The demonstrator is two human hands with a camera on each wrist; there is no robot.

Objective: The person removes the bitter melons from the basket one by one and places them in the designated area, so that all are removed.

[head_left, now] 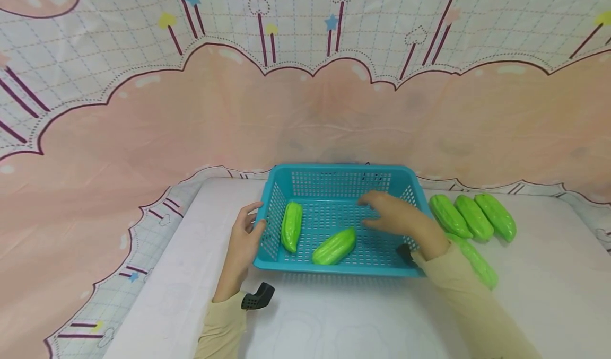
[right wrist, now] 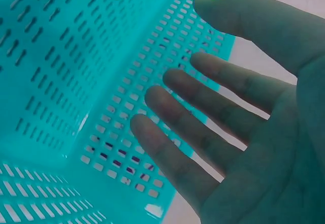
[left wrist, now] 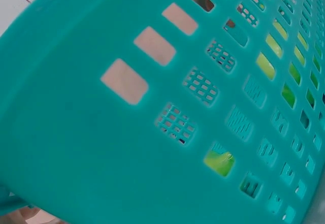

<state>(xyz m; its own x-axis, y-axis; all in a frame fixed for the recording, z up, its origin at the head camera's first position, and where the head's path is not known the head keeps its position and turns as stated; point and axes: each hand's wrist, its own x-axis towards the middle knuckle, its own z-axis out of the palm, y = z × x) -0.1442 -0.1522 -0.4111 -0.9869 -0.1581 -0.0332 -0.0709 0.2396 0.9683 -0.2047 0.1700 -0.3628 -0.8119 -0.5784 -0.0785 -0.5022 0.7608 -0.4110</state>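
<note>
A blue-green plastic basket (head_left: 334,270) with perforated walls stands on the white table. Inside it lie two glossy, ribbed green gourds: one gourd (head_left: 291,226) along the left wall, another gourd (head_left: 335,246) near the front. My left hand (head_left: 244,239) is at the basket's left side, thumb and fingertips right at the rim. The outside of the basket wall (left wrist: 76,132) fills most of the left wrist view. My right hand (head_left: 393,213) hovers over the right part of the basket with nothing in it. Its fingers (right wrist: 175,99) are spread and nearly straight in the right wrist view.
Several more green gourds (head_left: 496,217) lie on the table (head_left: 549,274) right of the basket, one partly behind my right forearm. A patterned pink-and-white cloth (head_left: 305,115) hangs behind the table. Each wrist carries a black mount (head_left: 258,296).
</note>
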